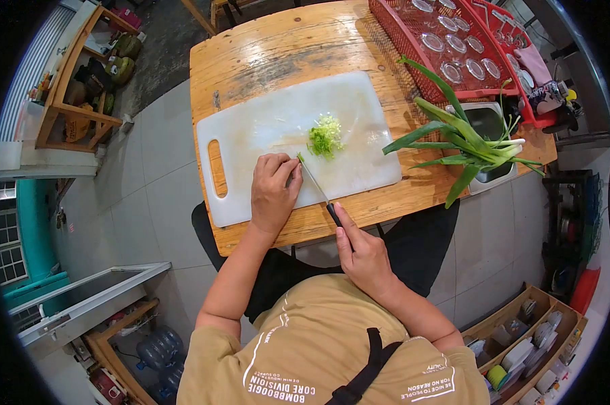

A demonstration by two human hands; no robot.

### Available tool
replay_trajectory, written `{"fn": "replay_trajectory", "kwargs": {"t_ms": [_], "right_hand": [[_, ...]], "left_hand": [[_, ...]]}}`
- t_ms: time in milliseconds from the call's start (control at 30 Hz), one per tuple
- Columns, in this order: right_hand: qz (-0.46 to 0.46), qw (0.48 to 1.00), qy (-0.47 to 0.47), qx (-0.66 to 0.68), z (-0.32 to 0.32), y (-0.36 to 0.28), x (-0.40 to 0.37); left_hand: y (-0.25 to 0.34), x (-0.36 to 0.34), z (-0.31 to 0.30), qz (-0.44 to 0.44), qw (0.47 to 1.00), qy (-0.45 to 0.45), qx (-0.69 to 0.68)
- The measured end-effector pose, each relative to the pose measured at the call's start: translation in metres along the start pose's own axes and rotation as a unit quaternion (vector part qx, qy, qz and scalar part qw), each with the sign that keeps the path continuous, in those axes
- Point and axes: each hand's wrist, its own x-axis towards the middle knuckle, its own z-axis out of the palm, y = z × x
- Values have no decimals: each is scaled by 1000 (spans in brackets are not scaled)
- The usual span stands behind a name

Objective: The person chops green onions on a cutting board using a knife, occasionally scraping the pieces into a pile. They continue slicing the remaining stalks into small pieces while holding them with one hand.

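My right hand (364, 251) grips the black handle of a knife (315, 181), whose blade points up and left across the white cutting board (251, 135). The blade tip is beside the fingertips of my left hand (276, 187), which rests on the board with its fingers curled together. A small green piece (299, 156) shows at those fingertips; most of what they hold is hidden. Just beyond the blade lies a small pile of chopped green onion (326, 137). To the right, a bunch of whole green onions (477, 145) lies over a metal container (487, 121).
The board lies on a wooden table (251, 64). Red crates (423, 67) of upturned glasses stand at its back right, with a pink cloth (533, 63) beyond. Wooden shelves (75, 108) are at the far left. A wooden box of dishes (528, 331) is at the lower right.
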Motion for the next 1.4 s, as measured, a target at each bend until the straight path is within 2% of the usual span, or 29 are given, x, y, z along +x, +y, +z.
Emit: {"fn": "replay_trajectory", "kwargs": {"t_ms": [167, 667, 800, 967, 1167, 1233, 1400], "right_hand": [[2, 1000, -5, -20, -1, 0, 0], [-5, 1000, 1, 0, 2, 2, -1], [-2, 999, -20, -38, 2, -3, 4], [-32, 997, 5, -66, 8, -4, 13], [-17, 994, -16, -108, 10, 1, 3], [-46, 993, 14, -112, 19, 3, 13], [-72, 988, 11, -137, 13, 5, 6]], "left_hand": [[5, 3, -3, -29, 999, 14, -10], [-2, 2, -1, -25, 999, -1, -26], [-4, 4, -1, -21, 999, -5, -31], [-4, 4, 0, -24, 999, -4, -31], [-4, 2, 1, -23, 999, 9, -42], [-5, 1, 2, -24, 999, 6, -40], [-6, 2, -1, -25, 999, 12, -42]]}}
